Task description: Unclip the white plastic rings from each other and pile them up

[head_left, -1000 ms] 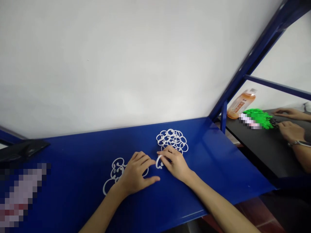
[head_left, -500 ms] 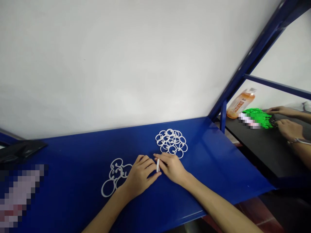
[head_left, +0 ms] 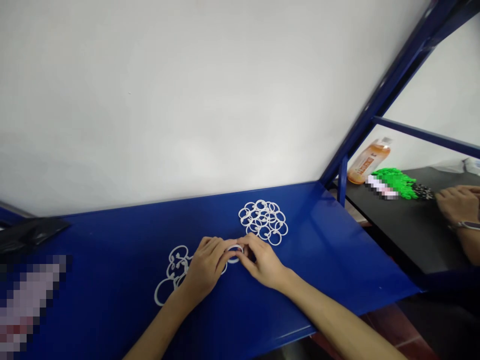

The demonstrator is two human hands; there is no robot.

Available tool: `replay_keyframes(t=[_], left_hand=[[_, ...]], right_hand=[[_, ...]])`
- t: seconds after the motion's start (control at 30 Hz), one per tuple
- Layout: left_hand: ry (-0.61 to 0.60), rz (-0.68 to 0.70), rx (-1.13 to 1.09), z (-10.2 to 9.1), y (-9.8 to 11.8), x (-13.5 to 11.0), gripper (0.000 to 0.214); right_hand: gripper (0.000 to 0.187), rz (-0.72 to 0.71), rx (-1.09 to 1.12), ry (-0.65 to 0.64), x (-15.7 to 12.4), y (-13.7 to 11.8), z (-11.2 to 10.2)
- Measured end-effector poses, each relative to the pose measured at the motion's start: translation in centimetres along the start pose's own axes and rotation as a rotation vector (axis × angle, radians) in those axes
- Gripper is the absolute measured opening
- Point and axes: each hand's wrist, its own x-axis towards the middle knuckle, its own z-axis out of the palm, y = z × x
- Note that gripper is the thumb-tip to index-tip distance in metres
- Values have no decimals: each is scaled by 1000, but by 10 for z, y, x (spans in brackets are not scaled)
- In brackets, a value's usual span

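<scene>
White ring pinched between two bare hands above a blue tabletop

The white ring [head_left: 233,261] lies at the centre of the work, between the fingertips of both hands, over the near part of the blue tabletop [head_left: 307,265]. The left hand [head_left: 204,265] grasps its left side between thumb and fingers; the right hand [head_left: 264,261] grasps its right side in a similar pinch. The two hands almost meet at the ring. Just beyond the right hand, a cluster of white rings [head_left: 263,218] lies flat, many of them overlapping. To the left, a smaller group of white rings [head_left: 177,263] is partly covered by the left hand and forearm. At far left, a black plastic item [head_left: 33,234] rests near a pixelated object. At right, beyond a blue metal frame [head_left: 342,182], a black table [head_left: 393,230] bears an orange bottle [head_left: 369,162], a bright green pile [head_left: 397,182] and a co-worker's hand [head_left: 458,204].
</scene>
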Motion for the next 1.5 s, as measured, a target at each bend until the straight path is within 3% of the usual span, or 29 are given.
replay_keyframes(t=[0.2, 0.3, 0.47, 0.6, 0.77, 0.9, 1.03, 1.2, 1.33, 1.5], left_hand=[[-47, -170, -164, -3, 4, -4, 31], [-77, -222, -250, -8, 1, -3, 21], [-58, -281, -348, -10, -3, 2, 14], [-93, -284, -419, -11, -3, 2, 17], [-163, -335, -416, -15, -4, 3, 17], [-180, -387, -345, -16, -4, 3, 13], [-121, -356, -176, -13, -8, 2, 9], [-242, -283, 111, -16, -15, -1, 25], [-347, -251, 194, -20, -16, -5, 36], [-379, -235, 161, -18, -21, -7, 21]], right_hand=[[24, 54, 10, 93, 0, 2, -2], [21, 73, -23, 134, 2, 1, -5], [13, 95, 1, 0, 2, -3, -3], [17, 0, 29, -80, -1, -5, -3], [22, -143, -119, -153, -2, -9, -8], [22, -156, -201, -171, 1, -11, -8], [20, -85, -288, -90, 7, -6, -14], [20, 127, -461, 117, 11, 20, -42], [19, 274, -479, 106, 9, 35, -59], [11, 354, -621, 42, 9, 27, -58]])
